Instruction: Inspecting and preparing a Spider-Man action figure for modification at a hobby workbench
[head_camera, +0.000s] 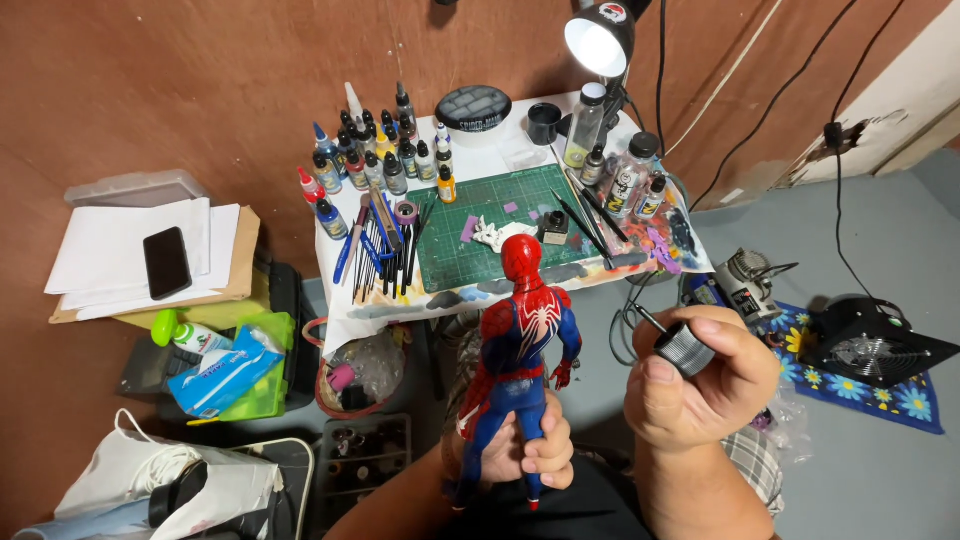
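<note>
Two hands busy: left hand (530, 450) clamped round the legs of the figure (525, 340), held upright in front of the desk (345, 310), above the lap. Figure: red head, red-blue suit, white spider emblem on the side facing camera, arms hanging down, red hands. Right hand (700, 385) closed on an airbrush (683, 348), ribbed dark cap showing by the thumb, just right of the figure, not touching. Behind: green mat (480, 245), paint bottles (375, 155), lit lamp (600, 40)
</note>
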